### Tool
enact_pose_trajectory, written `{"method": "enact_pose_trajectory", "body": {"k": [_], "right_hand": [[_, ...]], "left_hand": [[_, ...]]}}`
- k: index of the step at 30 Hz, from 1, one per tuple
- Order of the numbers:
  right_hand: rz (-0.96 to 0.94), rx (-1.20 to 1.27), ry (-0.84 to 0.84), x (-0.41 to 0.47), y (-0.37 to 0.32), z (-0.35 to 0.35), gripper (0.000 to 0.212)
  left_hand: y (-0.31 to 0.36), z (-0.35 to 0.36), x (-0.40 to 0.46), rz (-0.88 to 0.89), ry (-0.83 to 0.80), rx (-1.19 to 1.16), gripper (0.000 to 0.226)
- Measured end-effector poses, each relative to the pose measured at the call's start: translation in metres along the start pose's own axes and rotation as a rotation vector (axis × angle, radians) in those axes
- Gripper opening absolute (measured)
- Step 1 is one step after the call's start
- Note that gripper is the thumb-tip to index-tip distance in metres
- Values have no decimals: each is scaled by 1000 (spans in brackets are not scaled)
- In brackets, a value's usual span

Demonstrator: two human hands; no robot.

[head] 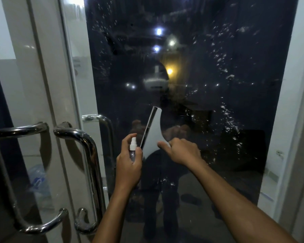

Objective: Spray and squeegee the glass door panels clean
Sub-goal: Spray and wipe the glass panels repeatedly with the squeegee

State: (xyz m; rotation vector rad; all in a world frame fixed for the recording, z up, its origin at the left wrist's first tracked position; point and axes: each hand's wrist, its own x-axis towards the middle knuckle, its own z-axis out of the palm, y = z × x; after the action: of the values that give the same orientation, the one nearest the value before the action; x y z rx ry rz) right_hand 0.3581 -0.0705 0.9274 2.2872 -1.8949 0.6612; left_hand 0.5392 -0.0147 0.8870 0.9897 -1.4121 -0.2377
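The dark glass door panel (209, 58) fills the middle of the view, speckled with spray droplets along its upper left and right side. My right hand (181, 151) grips the handle of a white squeegee (154, 135), whose black blade edge runs steeply up and lies against the glass. Just left of it, my left hand (128, 165) holds a small clear spray bottle (132, 148) with a white nozzle, upright and close to the blade's lower end. My reflection shows faintly in the glass.
Two chrome pull handles (84, 137) curve out from the white door frame (47, 85) on the left. A second glass panel sits far left. A white wall borders the door on the right (291, 102).
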Motion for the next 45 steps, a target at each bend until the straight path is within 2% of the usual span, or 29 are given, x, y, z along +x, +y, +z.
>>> {"method": "enact_pose_trajectory", "body": {"k": [4,9,15,19,24,31,34,39,45], "right_hand": [[71,296,71,1,-30,19,70],[170,639,75,3,-41,29,68],[400,868,-6,-61,-29,120,62],[396,969,71,-62,-44,118,60],[384,1029,166,-35,-55,98,60],[530,1017,42,-77,-52,155,63],[516,1006,135,-86,-54,153,54],[415,1001,302,-82,-63,121,58],[274,803,416,-27,-85,46,61]], "left_hand": [[-4,-6,1,11,22,5,46],[-9,-12,4,16,43,5,43],[-12,-21,2,22,41,39,46],[-12,-24,4,17,22,29,44],[-12,-30,4,29,10,24,46],[-18,-34,-2,25,-2,59,44],[-15,-38,2,33,6,58,43],[-5,-39,10,60,4,44,39],[7,-52,24,86,37,38,35]]}}
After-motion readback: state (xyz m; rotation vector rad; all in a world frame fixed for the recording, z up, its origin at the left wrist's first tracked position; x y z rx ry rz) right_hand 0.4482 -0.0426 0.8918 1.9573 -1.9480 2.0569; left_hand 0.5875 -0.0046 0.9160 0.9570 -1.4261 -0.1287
